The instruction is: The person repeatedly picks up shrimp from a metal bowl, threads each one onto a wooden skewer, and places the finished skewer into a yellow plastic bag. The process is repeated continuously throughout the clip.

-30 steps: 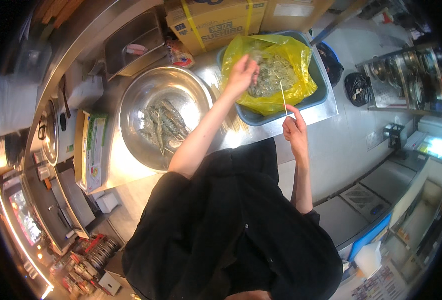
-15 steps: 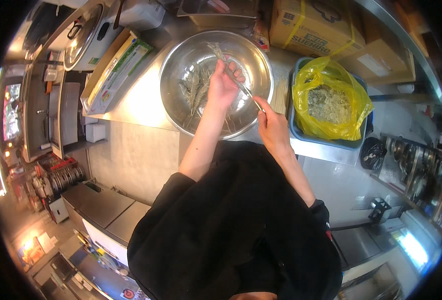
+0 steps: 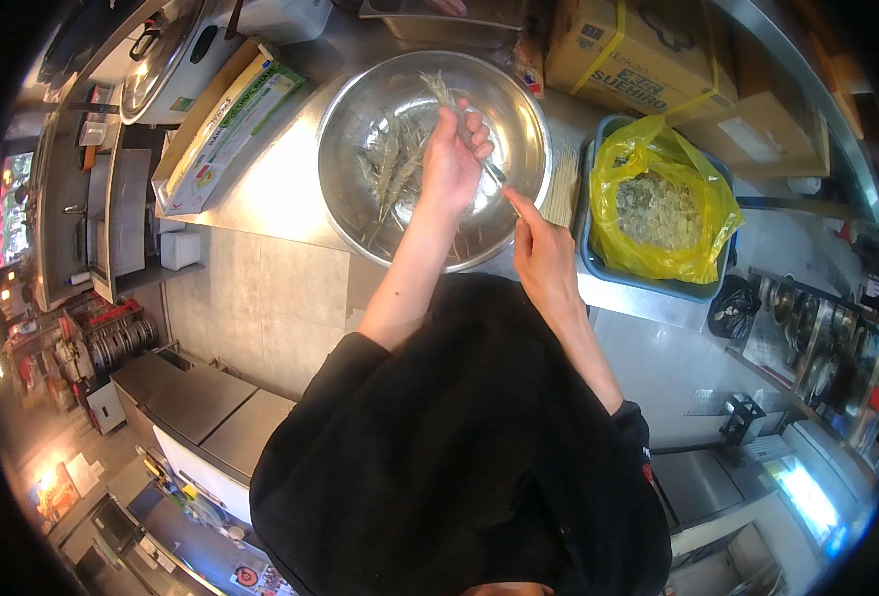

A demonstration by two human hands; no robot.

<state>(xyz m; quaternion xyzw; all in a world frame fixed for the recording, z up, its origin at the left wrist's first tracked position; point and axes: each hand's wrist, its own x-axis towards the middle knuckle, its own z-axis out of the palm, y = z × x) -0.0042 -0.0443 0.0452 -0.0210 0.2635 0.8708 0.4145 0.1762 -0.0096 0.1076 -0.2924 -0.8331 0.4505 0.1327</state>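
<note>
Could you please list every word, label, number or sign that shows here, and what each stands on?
I won't copy wording or brands, but here is where print shows:
Strapped cardboard box: bold dark print, large enough to read.
Long white-and-green carton: printed lettering, partly readable.
Second cardboard box: white label, too small to read.
Black sleeve: red-and-white mark, too small to read.
Other small print in the background is too blurred.

Steel table (image 3: pixel 279 177), across upper frame. On it: green-and-white box (image 3: pixel 229 131), upper left; steel bowl (image 3: pixel 521 117), upper centre; metal pan (image 3: pixel 446 32), top centre; sticks (image 3: pixel 562 191), right of bowl; blue tub (image 3: pixel 587 236), cardboard box (image 3: pixel 648 60), upper right.
</note>
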